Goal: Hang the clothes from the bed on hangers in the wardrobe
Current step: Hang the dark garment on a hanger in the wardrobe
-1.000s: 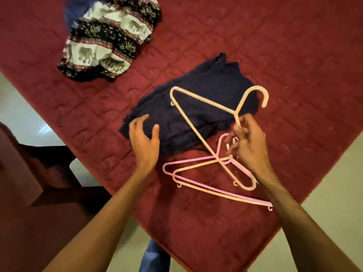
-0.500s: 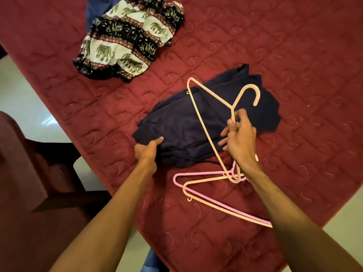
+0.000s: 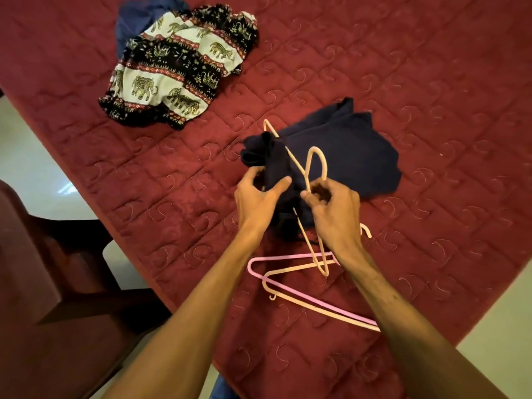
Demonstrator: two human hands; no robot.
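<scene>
Left hand (image 3: 256, 203) pinches a fold of the dark navy cloth garment (image 3: 345, 156) on the red quilted bed (image 3: 431, 82). The right hand (image 3: 336, 214), at its three o'clock, grips the cream plastic hanger (image 3: 316, 148), likely for threading.

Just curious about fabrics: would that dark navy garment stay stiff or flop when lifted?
Probably floppy: the navy garment bunches and folds where the left hand grips it. Likely light: one hand alone holds its edge up. It may slip on the smooth cream hanger.

No writing, label, brand or number can be read anywhere in this view.
</scene>
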